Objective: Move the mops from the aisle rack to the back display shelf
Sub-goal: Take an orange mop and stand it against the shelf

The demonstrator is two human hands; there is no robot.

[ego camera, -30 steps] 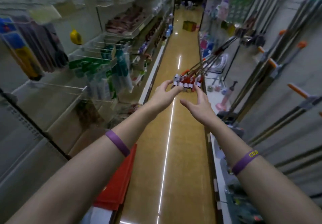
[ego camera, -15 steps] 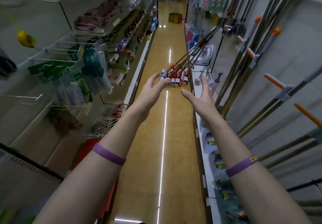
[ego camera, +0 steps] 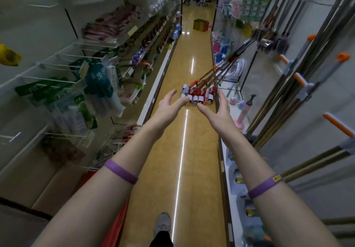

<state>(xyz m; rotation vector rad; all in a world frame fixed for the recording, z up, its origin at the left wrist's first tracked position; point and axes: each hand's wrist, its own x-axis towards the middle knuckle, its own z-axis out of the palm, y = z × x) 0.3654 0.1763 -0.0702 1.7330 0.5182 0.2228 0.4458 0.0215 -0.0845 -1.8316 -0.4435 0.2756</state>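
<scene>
A bundle of several mops leans out from the right-hand rack, metal poles slanting down-left, red-and-white handle ends pointing at me over the aisle. My left hand is stretched out with fingers spread, its fingertips at the left side of the handle ends. My right hand is also spread, just right of and below the handle ends. Neither hand has closed around the poles. More mops with orange fittings lean on the right wall.
A narrow aisle with a shiny tan floor runs ahead. Peg hooks with packaged goods line the left shelving. A pink bottle stands on the low right shelf. A coloured box sits on the floor far down. My shoe is below.
Both hands stayed spread at the mop handle ends, the right one closing in slightly. The view has shifted as I stepped along the aisle.
</scene>
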